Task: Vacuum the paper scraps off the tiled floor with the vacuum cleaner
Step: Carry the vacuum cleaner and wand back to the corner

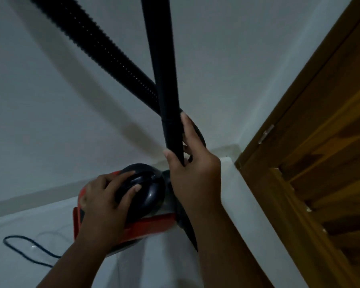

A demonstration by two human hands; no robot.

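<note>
A red and black vacuum cleaner (pixel 150 223) stands on the pale floor in the corner by the wall. My left hand (pixel 104 204) rests on its black domed top (pixel 148 190), fingers spread and lightly curved over it. My right hand (pixel 191 167) grips the smooth black wand (pixel 162 69), which rises straight up out of view. A ribbed black hose (pixel 96 42) crosses behind the wand from the upper left. No paper scraps show in this view.
A black power cord (pixel 27 248) lies looped on the floor at the lower left. A wooden door and its frame (pixel 320 163) fill the right side. White walls (pixel 50 121) meet in the corner behind the vacuum cleaner.
</note>
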